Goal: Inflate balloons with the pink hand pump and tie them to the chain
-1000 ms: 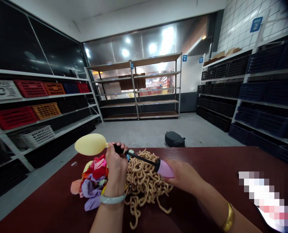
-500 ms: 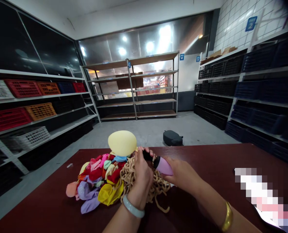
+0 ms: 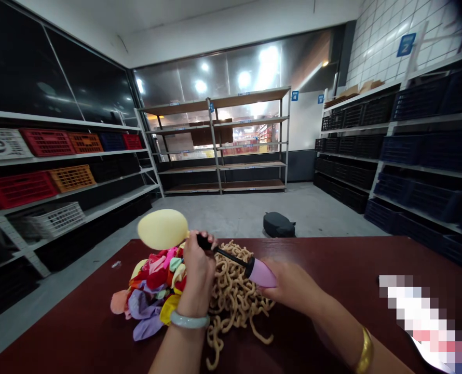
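Yellow balloon (image 3: 163, 229) has moved left, pump rod (image 3: 231, 256) re-exposed.

The left hand (image 3: 200, 259) is bare, and on its forearm (image 3: 178, 349) sits a smooth, rounded bangle (image 3: 189, 320) of pale, milky grey-green with a soft shine. The right hand (image 3: 287, 279) is bare too; its forearm (image 3: 334, 311) wears a broader gold band (image 3: 365, 350), glossy, with bright highlights along the curved face.
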`<action>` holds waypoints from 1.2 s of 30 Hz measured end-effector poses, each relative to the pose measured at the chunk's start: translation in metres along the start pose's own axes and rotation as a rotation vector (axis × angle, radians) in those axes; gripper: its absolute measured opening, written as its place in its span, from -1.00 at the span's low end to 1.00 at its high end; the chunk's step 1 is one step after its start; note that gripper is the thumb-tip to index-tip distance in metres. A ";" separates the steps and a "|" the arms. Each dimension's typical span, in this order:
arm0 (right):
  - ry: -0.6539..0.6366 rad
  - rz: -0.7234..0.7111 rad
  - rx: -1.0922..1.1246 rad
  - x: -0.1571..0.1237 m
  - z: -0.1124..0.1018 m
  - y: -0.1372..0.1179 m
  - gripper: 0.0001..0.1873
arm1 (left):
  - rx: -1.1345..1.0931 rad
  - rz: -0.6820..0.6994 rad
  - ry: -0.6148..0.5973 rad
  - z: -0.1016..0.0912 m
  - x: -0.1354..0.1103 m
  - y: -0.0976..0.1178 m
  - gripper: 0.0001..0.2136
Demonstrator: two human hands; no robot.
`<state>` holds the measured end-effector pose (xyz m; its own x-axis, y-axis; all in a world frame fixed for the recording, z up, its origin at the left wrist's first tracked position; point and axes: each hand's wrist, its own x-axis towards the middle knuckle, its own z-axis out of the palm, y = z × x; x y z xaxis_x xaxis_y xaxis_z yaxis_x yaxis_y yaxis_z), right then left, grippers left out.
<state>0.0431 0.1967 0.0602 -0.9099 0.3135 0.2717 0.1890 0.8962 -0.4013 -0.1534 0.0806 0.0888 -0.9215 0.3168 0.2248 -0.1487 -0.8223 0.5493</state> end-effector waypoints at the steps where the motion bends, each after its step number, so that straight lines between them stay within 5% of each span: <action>1: -0.012 0.000 0.000 0.000 -0.001 0.000 -0.59 | -0.007 0.025 0.019 -0.005 0.007 0.008 -0.81; 7: -0.064 0.003 -0.024 0.000 -0.009 0.007 -0.59 | -0.032 0.068 0.021 -0.015 0.021 0.022 -0.80; 19: 0.037 0.011 -0.069 -0.002 -0.008 0.011 -0.62 | 0.026 -0.067 -0.033 0.023 -0.049 -0.055 -0.77; 24: 0.038 0.025 -0.070 -0.002 -0.005 0.009 -0.59 | 0.029 -0.114 -0.040 0.028 -0.066 -0.065 -0.77; 30: 0.023 0.062 -0.056 -0.001 -0.002 0.002 -0.51 | 0.067 -0.096 -0.040 0.025 -0.056 -0.056 -0.75; 36: -0.017 0.026 -0.033 -0.003 -0.012 -0.004 -0.52 | 0.025 0.044 -0.010 0.007 -0.009 -0.008 -0.80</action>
<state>0.0495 0.1959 0.0717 -0.9105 0.3317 0.2467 0.2246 0.8980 -0.3785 -0.1413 0.0874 0.0880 -0.9232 0.2855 0.2574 -0.0991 -0.8237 0.5583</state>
